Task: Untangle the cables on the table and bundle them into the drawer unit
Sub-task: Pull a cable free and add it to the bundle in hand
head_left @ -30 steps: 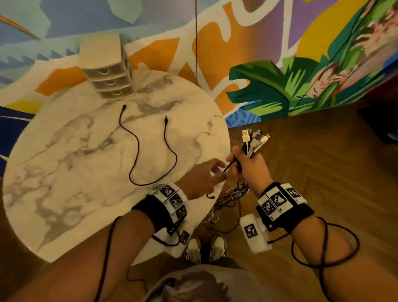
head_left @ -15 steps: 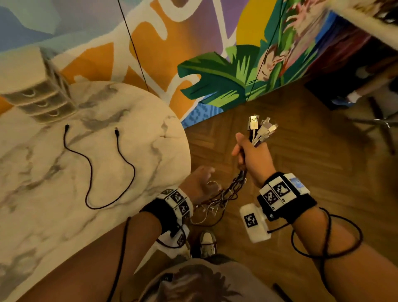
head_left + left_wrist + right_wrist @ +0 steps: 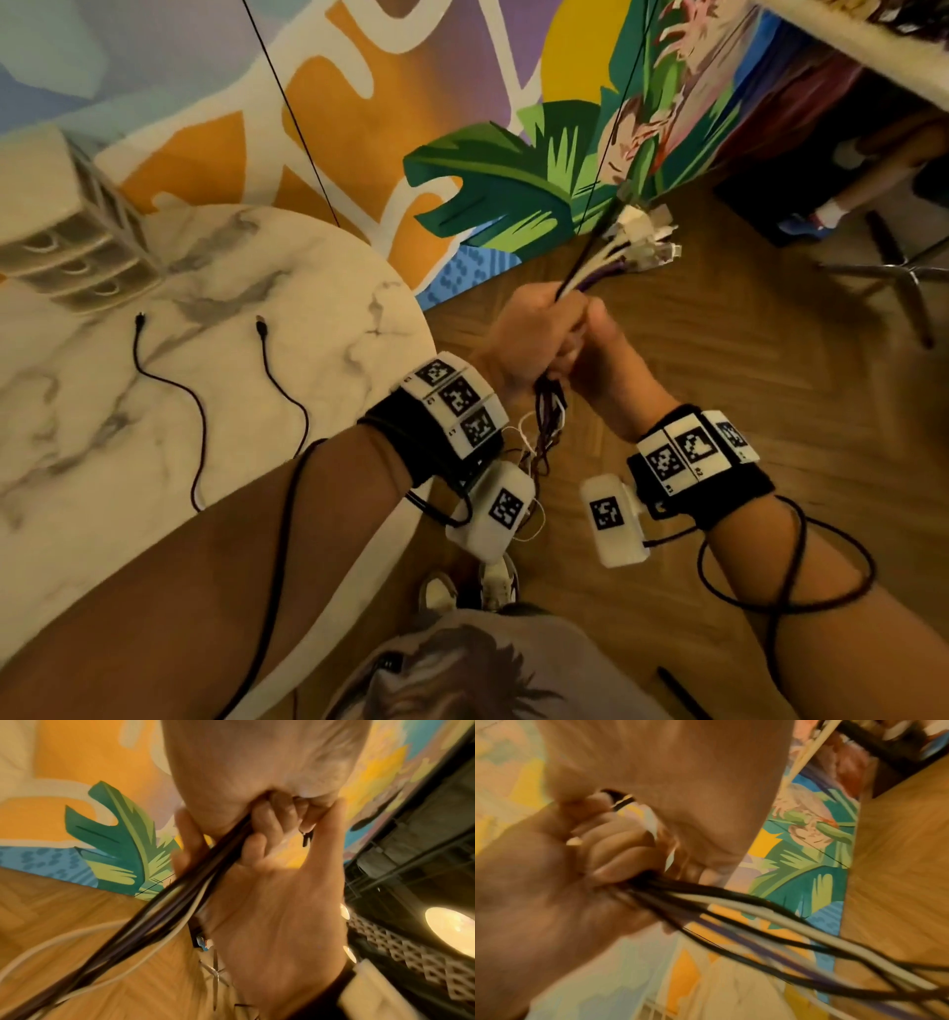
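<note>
marble table [image 3: 102, 411], hands [image 3: 560, 334] gripping cables [image 3: 595, 264]

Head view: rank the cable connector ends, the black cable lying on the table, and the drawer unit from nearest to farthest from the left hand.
1. Cable connector ends, just beyond the left hand, fanning out up and right.
2. Black cable, lying looped on the marble table, to the left.
3. Drawer unit, at the table's far left edge.

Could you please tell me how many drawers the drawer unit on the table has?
3: the drawer unit stacks them top, middle, bottom.
</note>
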`<state>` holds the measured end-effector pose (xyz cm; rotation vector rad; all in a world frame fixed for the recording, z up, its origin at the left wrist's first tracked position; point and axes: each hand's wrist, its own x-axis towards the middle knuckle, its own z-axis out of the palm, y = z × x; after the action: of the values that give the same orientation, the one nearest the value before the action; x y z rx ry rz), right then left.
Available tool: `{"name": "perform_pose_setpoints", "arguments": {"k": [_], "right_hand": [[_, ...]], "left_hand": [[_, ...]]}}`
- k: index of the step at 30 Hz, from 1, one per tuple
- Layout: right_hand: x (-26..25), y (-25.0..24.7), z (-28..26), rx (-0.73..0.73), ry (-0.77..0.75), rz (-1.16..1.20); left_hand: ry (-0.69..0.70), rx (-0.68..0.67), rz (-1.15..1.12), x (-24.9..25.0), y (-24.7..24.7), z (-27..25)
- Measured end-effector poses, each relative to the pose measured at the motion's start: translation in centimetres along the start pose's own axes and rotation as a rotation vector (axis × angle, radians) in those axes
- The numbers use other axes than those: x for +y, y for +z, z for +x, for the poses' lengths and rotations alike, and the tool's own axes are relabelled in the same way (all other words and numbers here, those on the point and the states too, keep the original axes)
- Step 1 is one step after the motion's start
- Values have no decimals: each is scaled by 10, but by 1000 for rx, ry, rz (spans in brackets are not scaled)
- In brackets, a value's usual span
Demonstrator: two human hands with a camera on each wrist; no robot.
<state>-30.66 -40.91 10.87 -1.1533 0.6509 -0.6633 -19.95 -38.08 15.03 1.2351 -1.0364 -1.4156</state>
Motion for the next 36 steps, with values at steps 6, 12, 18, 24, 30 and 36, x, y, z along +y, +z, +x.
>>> {"name": "perform_pose_setpoints", "arguments": {"k": [6, 12, 18, 24, 30, 36], "right_hand": [[53, 5, 2, 102, 135, -439], [104, -13, 8, 360, 467, -617], [131, -47, 9, 439, 649, -705], [115, -51, 23, 522, 618, -685], [48, -19, 35, 496, 347, -417], [-9, 10, 28, 310, 137, -498]], "left_hand": [[214, 48, 485, 37, -3, 1], [565, 103, 1029, 92, -18, -5], [860, 223, 1354, 108, -31, -2], [1028, 223, 1359, 92, -29, -6], [456, 118, 1467, 26, -30, 8], [161, 117, 921, 9, -32, 37]]}}
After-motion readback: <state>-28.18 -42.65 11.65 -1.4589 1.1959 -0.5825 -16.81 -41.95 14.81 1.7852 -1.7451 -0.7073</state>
